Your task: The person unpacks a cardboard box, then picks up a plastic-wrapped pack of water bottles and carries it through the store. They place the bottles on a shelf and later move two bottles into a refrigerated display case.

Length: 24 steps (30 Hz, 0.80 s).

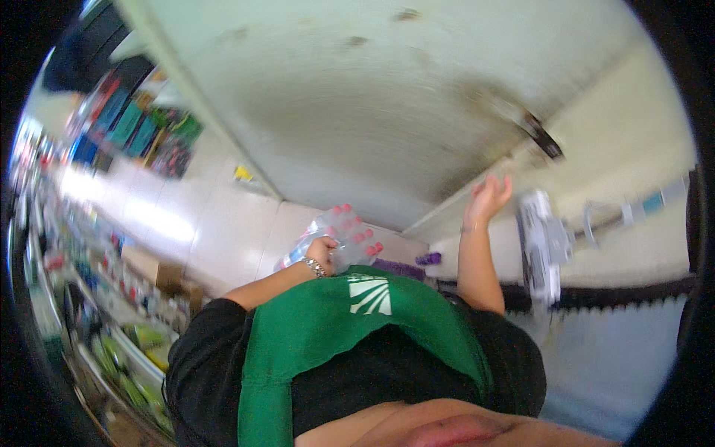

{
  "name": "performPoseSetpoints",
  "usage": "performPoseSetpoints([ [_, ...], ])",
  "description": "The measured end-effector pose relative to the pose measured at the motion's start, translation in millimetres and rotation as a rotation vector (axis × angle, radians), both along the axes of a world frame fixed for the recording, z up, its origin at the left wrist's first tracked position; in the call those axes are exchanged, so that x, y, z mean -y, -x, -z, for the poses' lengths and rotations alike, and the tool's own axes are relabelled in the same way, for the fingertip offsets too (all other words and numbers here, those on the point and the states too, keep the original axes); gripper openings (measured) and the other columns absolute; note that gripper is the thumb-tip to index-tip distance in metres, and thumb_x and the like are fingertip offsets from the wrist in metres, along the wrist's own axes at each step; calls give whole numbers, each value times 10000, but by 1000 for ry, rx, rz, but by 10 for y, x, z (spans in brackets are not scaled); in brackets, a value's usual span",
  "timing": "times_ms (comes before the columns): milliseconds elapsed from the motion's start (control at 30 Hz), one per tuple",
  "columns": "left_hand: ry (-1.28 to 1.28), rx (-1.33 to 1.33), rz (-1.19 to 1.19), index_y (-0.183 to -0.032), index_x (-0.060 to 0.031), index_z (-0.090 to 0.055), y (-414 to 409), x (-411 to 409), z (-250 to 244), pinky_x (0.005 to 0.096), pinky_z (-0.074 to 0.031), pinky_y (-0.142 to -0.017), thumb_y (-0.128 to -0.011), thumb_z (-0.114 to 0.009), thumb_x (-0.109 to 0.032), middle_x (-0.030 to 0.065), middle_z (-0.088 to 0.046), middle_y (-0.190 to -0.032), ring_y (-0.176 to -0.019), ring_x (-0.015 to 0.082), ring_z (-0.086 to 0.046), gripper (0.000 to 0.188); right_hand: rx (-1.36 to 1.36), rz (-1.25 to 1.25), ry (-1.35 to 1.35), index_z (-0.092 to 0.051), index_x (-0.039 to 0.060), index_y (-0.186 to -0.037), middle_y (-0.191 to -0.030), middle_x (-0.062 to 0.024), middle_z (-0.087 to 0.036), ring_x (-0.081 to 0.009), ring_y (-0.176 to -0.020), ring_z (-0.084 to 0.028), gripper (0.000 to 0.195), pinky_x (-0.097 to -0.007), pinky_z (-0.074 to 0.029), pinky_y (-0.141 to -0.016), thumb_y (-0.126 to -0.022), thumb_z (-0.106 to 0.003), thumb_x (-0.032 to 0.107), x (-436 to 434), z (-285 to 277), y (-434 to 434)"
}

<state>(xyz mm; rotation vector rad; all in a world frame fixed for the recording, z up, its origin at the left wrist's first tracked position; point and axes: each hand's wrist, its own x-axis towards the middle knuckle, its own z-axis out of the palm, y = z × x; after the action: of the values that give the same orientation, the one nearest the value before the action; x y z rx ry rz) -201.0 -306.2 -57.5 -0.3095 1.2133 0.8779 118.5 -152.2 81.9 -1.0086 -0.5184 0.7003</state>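
My left hand (321,251), with a metal watch at its wrist, grips the clear plastic wrap of a pack of bottles (357,232) with pink-red caps. The pack hangs in front of my green apron (313,329). My right hand (489,198) is raised in front of a pale, stained door (335,112), its fingers apart and nothing visible in them. Above and to the right of that hand is a dark door handle (540,137); a gap seems to lie between them. Blur softens the fingers and the handle.
At right, a grey and white device (542,246) is near the pale wall. A purple object (428,258) lies low by the door. Store shelves with goods (128,357) line the left, beside the shiny tiled floor (223,223). Stacked goods (139,123) stand beyond the door's edge.
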Motion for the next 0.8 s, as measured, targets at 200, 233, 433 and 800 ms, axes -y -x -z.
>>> performPoseSetpoints([
  [200, -62, 81, -266, -634, -86, -489, 222, -123, 229, 409, -456, -694, -623, -572, -118, 90, -517, -669, -626, 285, -492, 89, 617, -1247, 649, -554, 42, -1128, -793, -57, -612, -148, -608, -590, 324, -295, -477, -508, -814, -589, 112, 227, 1617, 1210],
  [233, -75, 36, -295, -649, -75, -507, 286, -113, 346, 435, -460, -728, -634, -557, -125, 101, -539, -681, -648, 300, -509, 72, 664, -1496, 499, -576, 38, -1098, -832, -73, -627, -155, -654, -602, 298, -304, -489, -557, -806, -582, 95, 274, 1753, 1407],
  [433, -107, 74, -443, -665, -71, -523, 1472, 18, 294, 473, -482, -724, -682, -509, -166, 124, -581, -722, -685, 321, -546, 98, 1237, -1933, -548, -646, 60, -983, -942, -98, -648, -228, -873, -595, 262, -390, -466, -770, -741, -551, 99, 279, 2116, 3410],
  [800, -376, 237, -670, -815, -68, -536, 4187, 744, -266, 480, -479, -801, -708, -529, -135, 121, -599, -838, -792, 309, -578, 127, 1245, -1603, -1131, -568, 95, -580, -673, -89, -589, -264, -690, -529, 137, -426, -397, -637, -681, -520, 174, 665, 1875, 6436],
])
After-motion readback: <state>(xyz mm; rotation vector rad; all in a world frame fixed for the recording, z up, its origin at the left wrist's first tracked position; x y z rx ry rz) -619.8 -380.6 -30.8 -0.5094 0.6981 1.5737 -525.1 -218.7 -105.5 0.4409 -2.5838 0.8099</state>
